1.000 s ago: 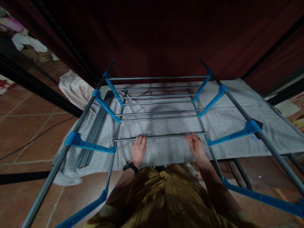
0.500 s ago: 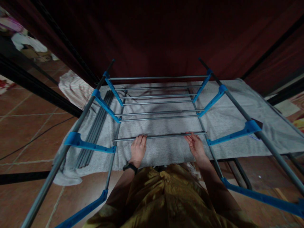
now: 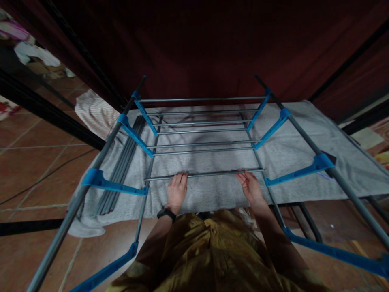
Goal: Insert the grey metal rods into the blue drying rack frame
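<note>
A grey metal tube (image 3: 209, 174) runs crosswise between the two sides of a rack made of grey poles and blue plastic brackets (image 3: 114, 185). My left hand (image 3: 178, 188) curls over the tube left of its middle, palm down. Near the tube's right end, my right hand (image 3: 249, 185) pinches it between thumb and fingers. Both ends of the tube lie near the inner poles; whether they touch cannot be made out. Farther back, several crossbars (image 3: 203, 143) span the blue brackets.
Several loose grey tubes (image 3: 121, 170) lie side by side at the left on the grey cloth (image 3: 304, 162) covering the surface. A dark red curtain (image 3: 197, 48) hangs behind. Black frame bars (image 3: 54, 109) cross at the left above the tiled floor (image 3: 33, 170).
</note>
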### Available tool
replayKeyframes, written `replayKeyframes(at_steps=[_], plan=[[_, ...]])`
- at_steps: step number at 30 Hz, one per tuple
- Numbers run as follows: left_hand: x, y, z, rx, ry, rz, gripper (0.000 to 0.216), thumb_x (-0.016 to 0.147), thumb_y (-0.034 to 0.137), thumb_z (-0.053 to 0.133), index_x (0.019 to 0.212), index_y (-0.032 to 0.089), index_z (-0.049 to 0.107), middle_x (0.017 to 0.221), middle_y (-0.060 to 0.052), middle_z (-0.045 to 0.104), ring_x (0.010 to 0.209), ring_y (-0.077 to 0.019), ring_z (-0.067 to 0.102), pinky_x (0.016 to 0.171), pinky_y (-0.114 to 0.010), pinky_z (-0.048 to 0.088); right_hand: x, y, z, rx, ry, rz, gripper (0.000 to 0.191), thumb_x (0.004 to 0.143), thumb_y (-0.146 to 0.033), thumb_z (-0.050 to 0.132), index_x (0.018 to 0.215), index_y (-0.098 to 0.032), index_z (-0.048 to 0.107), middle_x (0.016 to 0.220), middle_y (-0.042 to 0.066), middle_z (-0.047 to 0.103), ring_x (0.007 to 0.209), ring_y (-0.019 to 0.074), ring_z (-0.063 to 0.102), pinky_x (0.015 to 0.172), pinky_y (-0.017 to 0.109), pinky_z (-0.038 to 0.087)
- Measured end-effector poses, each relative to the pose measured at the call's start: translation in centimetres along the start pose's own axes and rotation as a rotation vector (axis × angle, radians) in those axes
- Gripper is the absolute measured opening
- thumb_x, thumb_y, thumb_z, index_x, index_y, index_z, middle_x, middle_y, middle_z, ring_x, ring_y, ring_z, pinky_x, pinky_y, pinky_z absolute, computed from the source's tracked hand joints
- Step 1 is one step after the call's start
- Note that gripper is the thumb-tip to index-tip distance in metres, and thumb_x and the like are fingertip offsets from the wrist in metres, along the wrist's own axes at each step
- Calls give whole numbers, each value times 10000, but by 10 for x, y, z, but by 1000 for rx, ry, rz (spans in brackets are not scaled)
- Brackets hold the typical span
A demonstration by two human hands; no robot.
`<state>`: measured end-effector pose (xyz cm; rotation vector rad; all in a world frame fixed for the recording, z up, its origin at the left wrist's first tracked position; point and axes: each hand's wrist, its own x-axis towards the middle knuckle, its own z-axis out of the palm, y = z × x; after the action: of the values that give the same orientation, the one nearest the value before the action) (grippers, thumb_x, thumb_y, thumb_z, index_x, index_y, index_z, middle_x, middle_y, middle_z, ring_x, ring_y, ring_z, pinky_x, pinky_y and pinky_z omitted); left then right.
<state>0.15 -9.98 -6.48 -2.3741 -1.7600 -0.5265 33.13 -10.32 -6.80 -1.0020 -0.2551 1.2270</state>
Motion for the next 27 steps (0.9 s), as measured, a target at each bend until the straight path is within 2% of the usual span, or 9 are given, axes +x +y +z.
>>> replayKeyframes(at_steps=[12, 20, 27], plan=[[0, 1, -1, -10, -1, -6, 345, 958, 155, 419, 1212, 167, 652, 1098, -129, 694, 1021, -267, 617, 857, -378, 485, 1, 0, 0, -8, 17, -5, 156, 723, -250, 793, 734, -238, 638, 796, -19, 739, 819, 162, 722, 873, 331, 605], [0, 1, -1, 4, 8, -1, 334, 971, 164, 415, 1207, 156, 651, 1071, -123, 700, 999, -265, 622, 834, -366, 479, 1, 0, -2, -8, -23, -5, 158, 712, -274, 814, 766, -239, 669, 835, -29, 744, 841, 145, 711, 883, 312, 598], [1, 2, -3, -13, 9, -2, 330, 972, 172, 419, 1217, 171, 641, 1096, -121, 704, 1012, -260, 625, 857, -367, 479, 1, 0, -1, -12, 11, 8, 139, 714, -250, 800, 747, -240, 664, 833, -18, 743, 828, 159, 717, 864, 313, 606]])
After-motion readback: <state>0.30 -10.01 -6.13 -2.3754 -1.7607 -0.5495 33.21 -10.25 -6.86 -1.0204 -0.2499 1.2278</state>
